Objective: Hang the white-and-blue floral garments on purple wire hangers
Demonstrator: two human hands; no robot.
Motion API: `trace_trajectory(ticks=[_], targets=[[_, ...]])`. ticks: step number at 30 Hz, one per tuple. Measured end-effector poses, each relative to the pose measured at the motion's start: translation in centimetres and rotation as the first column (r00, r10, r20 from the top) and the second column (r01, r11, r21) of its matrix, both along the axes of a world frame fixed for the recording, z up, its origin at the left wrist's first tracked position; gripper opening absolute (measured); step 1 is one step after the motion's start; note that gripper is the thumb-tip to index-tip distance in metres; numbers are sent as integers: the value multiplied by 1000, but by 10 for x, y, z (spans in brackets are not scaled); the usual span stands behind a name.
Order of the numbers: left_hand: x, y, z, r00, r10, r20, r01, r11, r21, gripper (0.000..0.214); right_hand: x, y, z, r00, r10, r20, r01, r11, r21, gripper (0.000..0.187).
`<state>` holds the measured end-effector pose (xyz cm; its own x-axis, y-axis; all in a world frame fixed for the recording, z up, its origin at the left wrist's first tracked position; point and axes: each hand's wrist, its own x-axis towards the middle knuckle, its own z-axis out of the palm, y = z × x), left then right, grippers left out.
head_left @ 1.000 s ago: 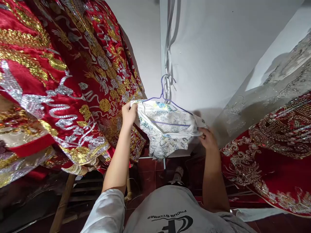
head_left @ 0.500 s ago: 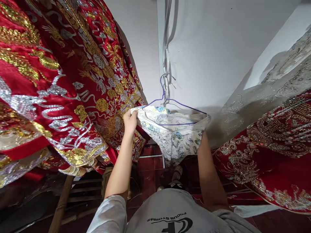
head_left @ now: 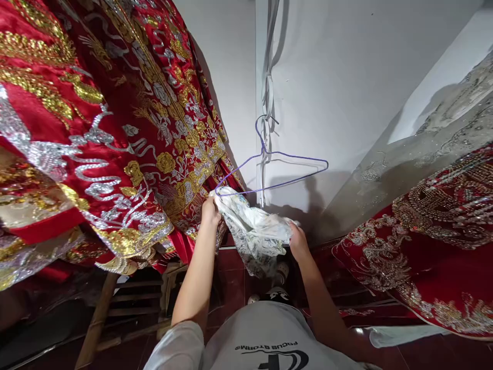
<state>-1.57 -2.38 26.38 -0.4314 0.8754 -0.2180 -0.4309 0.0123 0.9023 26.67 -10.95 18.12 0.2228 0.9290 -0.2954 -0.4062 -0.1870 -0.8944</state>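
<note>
"Okay, floral garment [head_left: 258,228]: where, which way?"

"Just below the purple hanger [head_left: 264,150], wall [head_left: 331,87] behind. Long axis runs sideways, sloping down to the right; bunched, loose cloth drooping toward the floor [head_left: 233,280]."

"Hands?"

"The left hand [head_left: 211,212] pinches the upper left corner. The right hand [head_left: 299,240] pinches the right end, lower down."

"Hanger?"

"Hook up, at the white cord [head_left: 268,90]; long bar tilted, right end higher. Left corner overlaps the cloth beside the left hand; can't tell if it's inside. The rest is exposed wire."

"In the way?"

"Red embroidered outfit [head_left: 154,128], crowding the left side. Wooden frame [head_left: 98,313] low left. Beaded red gown [head_left: 427,257] right, well apart from the right hand; pale sheer cloth [head_left: 458,110] above it."

"Edges, room?"

"Outfit's lower edge comes near the left forearm [head_left: 194,277], so tight there. Wider gap on the right, between right hand and gown edge; more wall past the hanger's right end."
</note>
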Motion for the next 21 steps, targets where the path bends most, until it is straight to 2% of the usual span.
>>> trace_trajectory(ticks=[3,4,7,8,10,12,13,14,16,17,18,19,20,21], targets=[[19,-25,-24,997,5,78,3,996,-94,4,-5,-6,2,978,135,160,-135,991,-11,42],[26,-35,-30,995,-2,95,12,993,-113,4,-5,-6,5,959,137,250,-144,990,10,42],[49,-64,-42,988,-49,149,70,988,-134,3,-9,-6,16,866,29,500,-104,987,122,43],[57,-74,-42,983,-83,164,102,988,-114,7,-13,-6,21,842,57,537,-142,983,118,43],[72,-93,-37,976,-173,133,178,984,-28,16,-25,-7,30,823,289,488,-333,943,3,47],[83,-112,-25,951,-301,-70,306,948,83,20,-41,-8,40,806,530,266,-532,844,-71,55],[85,-122,-16,900,-361,-244,399,908,125,21,-48,-8,45,803,580,134,-579,814,-51,57],[86,-130,-7,806,-396,-440,500,854,146,21,-54,-8,49,810,586,14,-586,810,-12,56],[81,-143,11,538,-358,-763,661,741,119,18,-61,-7,60,818,552,-160,-550,833,62,52],[77,-147,18,429,-304,-850,697,710,98,17,-61,-6,65,811,546,-211,-542,836,79,49],[71,-148,24,371,-255,-893,704,705,91,19,-61,-6,71,799,554,-235,-552,830,81,45],[64,-148,27,360,-231,-904,697,711,95,24,-59,-6,78,779,583,-233,-583,809,74,41],[58,-145,28,381,-238,-893,691,715,104,30,-56,-6,86,748,631,-203,-632,772,69,38],[52,-142,26,408,-273,-871,701,706,107,37,-53,-6,95,696,704,-142,-702,708,71,35]])
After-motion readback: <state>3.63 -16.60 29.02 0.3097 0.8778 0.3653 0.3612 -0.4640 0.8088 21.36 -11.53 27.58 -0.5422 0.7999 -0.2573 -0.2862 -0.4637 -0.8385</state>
